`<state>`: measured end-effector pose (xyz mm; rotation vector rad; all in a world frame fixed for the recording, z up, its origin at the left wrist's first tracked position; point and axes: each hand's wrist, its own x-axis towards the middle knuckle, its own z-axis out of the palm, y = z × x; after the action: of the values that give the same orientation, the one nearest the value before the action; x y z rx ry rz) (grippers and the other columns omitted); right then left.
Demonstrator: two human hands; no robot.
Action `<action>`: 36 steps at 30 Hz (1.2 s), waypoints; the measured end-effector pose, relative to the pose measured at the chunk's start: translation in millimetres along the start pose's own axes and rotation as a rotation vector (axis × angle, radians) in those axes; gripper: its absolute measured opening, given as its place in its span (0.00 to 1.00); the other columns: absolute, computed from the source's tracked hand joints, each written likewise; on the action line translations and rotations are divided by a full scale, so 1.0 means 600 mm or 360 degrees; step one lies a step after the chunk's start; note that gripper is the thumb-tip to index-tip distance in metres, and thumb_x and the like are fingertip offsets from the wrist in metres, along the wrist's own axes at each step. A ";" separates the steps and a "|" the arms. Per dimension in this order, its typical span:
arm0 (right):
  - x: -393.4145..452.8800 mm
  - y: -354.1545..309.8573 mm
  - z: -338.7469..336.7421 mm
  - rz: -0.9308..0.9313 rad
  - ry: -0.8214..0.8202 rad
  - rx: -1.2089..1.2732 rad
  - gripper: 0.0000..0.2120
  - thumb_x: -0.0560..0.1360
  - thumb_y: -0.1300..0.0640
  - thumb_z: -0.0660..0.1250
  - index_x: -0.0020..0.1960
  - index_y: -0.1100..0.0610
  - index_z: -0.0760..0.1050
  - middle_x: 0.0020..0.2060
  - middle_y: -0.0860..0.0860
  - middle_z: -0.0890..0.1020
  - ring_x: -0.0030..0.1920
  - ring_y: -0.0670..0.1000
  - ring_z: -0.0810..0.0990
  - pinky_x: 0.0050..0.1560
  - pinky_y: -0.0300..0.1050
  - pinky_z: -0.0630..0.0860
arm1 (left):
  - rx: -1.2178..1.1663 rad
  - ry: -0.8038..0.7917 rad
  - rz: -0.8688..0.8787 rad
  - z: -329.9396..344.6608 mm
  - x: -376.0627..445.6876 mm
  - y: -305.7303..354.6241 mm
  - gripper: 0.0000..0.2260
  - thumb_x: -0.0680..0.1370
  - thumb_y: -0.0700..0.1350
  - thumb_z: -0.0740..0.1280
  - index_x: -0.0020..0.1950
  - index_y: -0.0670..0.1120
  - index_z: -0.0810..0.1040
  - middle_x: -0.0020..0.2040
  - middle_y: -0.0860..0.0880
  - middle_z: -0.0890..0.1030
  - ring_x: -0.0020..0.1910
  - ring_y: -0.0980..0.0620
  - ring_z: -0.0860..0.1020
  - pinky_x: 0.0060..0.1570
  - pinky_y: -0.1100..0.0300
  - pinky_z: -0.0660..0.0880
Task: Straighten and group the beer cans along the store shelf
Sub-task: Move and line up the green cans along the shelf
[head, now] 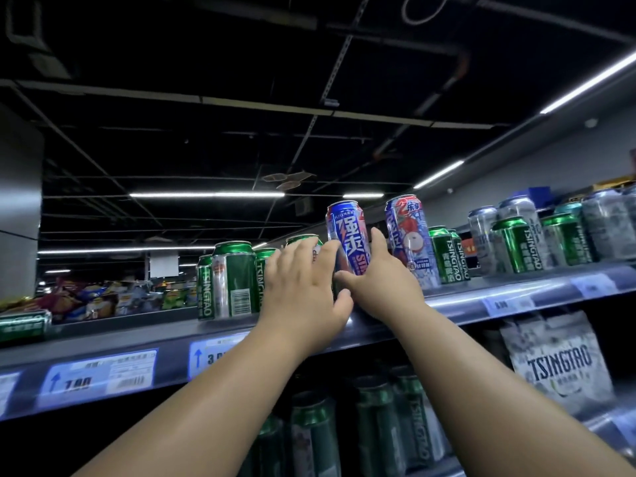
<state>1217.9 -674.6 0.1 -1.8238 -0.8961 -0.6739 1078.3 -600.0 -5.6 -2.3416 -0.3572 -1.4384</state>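
A tall blue-and-red can (347, 232) stands tilted on the top shelf (447, 297). My right hand (378, 277) grips it from the right, thumb under and fingers up its side. My left hand (303, 287) lies against its left side with fingers stretched over a green can (303, 241) behind. A second tall can with a lychee picture (411, 239) stands just to the right. Green Tsingtao cans (234, 280) stand to the left, and more green cans (447, 253) to the right.
Silver and green cans (537, 235) crowd the shelf's right end. One green can (24, 325) lies on its side at far left. Price tags (99, 376) line the shelf edge. The lower shelf holds dark cans (378, 425) and a Tsingtao carton (557, 359).
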 end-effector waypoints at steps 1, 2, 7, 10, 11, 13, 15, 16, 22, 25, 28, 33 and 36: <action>-0.001 0.002 0.000 -0.0015 0.0021 0.0033 0.47 0.69 0.36 0.67 0.80 0.45 0.45 0.56 0.51 0.81 0.46 0.54 0.77 0.43 0.50 0.70 | 0.0034 0.0017 0.0006 0.002 -0.001 0.001 0.32 0.73 0.60 0.59 0.76 0.52 0.60 0.75 0.46 0.64 0.73 0.45 0.59 0.73 0.44 0.48; -0.004 0.005 0.001 -0.0041 0.0059 0.0071 0.45 0.69 0.37 0.66 0.79 0.44 0.47 0.54 0.50 0.81 0.45 0.53 0.77 0.42 0.50 0.70 | 0.0047 0.0030 0.0012 0.003 -0.001 0.001 0.33 0.72 0.61 0.58 0.76 0.52 0.61 0.75 0.46 0.64 0.74 0.45 0.59 0.74 0.44 0.47; -0.018 0.019 -0.008 -0.0115 0.0271 0.0219 0.40 0.70 0.38 0.67 0.78 0.40 0.53 0.49 0.47 0.77 0.45 0.52 0.74 0.44 0.48 0.68 | 0.0044 0.0025 0.0021 0.002 0.002 0.005 0.34 0.71 0.61 0.57 0.76 0.52 0.58 0.75 0.46 0.63 0.75 0.45 0.56 0.74 0.45 0.42; -0.020 0.019 -0.009 -0.0138 0.0283 0.0201 0.41 0.69 0.36 0.68 0.78 0.40 0.54 0.57 0.48 0.80 0.53 0.54 0.79 0.48 0.49 0.71 | 0.0024 0.0029 0.0043 -0.003 -0.004 0.008 0.35 0.71 0.60 0.59 0.76 0.50 0.60 0.75 0.45 0.64 0.75 0.44 0.58 0.74 0.42 0.44; -0.021 0.018 -0.007 -0.0142 0.0286 0.0178 0.42 0.69 0.35 0.67 0.79 0.40 0.54 0.58 0.48 0.80 0.54 0.54 0.79 0.48 0.49 0.72 | -0.0003 0.0047 0.0057 -0.004 -0.008 0.008 0.34 0.71 0.59 0.61 0.76 0.49 0.62 0.74 0.44 0.66 0.74 0.42 0.60 0.74 0.42 0.46; -0.023 0.018 -0.005 -0.0127 0.0308 0.0156 0.43 0.68 0.35 0.67 0.79 0.41 0.54 0.59 0.48 0.80 0.54 0.52 0.78 0.48 0.49 0.72 | -0.0075 0.0099 0.0102 -0.005 -0.011 0.007 0.34 0.70 0.58 0.63 0.74 0.46 0.66 0.71 0.42 0.69 0.72 0.40 0.64 0.74 0.41 0.50; -0.029 0.019 -0.004 -0.0168 0.0348 0.0174 0.42 0.69 0.36 0.70 0.78 0.44 0.59 0.59 0.48 0.79 0.56 0.51 0.77 0.51 0.49 0.72 | -0.0096 0.0105 0.0142 -0.002 -0.020 0.005 0.33 0.70 0.56 0.65 0.73 0.44 0.68 0.71 0.40 0.70 0.71 0.38 0.65 0.73 0.41 0.52; -0.032 0.019 -0.005 -0.0229 0.0385 0.0230 0.39 0.70 0.39 0.73 0.77 0.47 0.63 0.58 0.48 0.78 0.56 0.50 0.76 0.53 0.49 0.74 | -0.0097 0.0099 0.0157 -0.002 -0.022 0.004 0.34 0.70 0.55 0.66 0.73 0.44 0.68 0.71 0.39 0.70 0.72 0.37 0.64 0.73 0.42 0.52; -0.027 0.074 -0.045 -0.0598 0.0824 0.0330 0.26 0.70 0.52 0.74 0.66 0.59 0.74 0.56 0.53 0.77 0.57 0.53 0.74 0.60 0.48 0.70 | 0.0045 -0.0018 0.0170 -0.008 -0.015 0.013 0.34 0.74 0.56 0.65 0.77 0.49 0.58 0.77 0.43 0.60 0.75 0.43 0.55 0.73 0.49 0.50; 0.010 0.110 -0.077 -0.0369 0.0730 0.0260 0.30 0.71 0.52 0.75 0.70 0.57 0.70 0.61 0.55 0.75 0.61 0.57 0.72 0.61 0.47 0.66 | 0.0065 0.0018 0.0102 0.000 0.004 0.050 0.34 0.74 0.53 0.66 0.77 0.44 0.60 0.75 0.40 0.63 0.70 0.39 0.65 0.67 0.47 0.62; 0.034 0.129 -0.085 -0.0186 0.0418 0.0241 0.38 0.70 0.47 0.75 0.74 0.52 0.62 0.62 0.54 0.72 0.61 0.57 0.73 0.60 0.51 0.70 | -0.0062 -0.0016 -0.0113 0.025 0.031 0.094 0.36 0.76 0.54 0.64 0.79 0.45 0.52 0.77 0.41 0.57 0.68 0.39 0.65 0.65 0.48 0.65; 0.046 0.147 -0.072 -0.0097 0.0184 0.0029 0.47 0.70 0.36 0.72 0.79 0.47 0.51 0.63 0.54 0.75 0.59 0.58 0.77 0.49 0.49 0.68 | -0.0030 -0.0087 -0.0450 0.066 0.066 0.120 0.40 0.78 0.60 0.61 0.78 0.49 0.38 0.76 0.39 0.51 0.64 0.35 0.69 0.59 0.45 0.70; 0.051 0.151 -0.066 -0.0114 0.0157 0.0017 0.48 0.71 0.35 0.71 0.80 0.47 0.48 0.64 0.54 0.75 0.59 0.58 0.77 0.46 0.49 0.66 | 0.0014 -0.0121 -0.0538 0.078 0.074 0.117 0.42 0.77 0.61 0.63 0.77 0.52 0.35 0.77 0.39 0.49 0.60 0.33 0.73 0.54 0.46 0.72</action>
<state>1306.9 -726.7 -7.3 -1.7402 -0.9013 -0.7956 1163.6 -642.0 2.2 -2.4181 -0.8111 -1.4874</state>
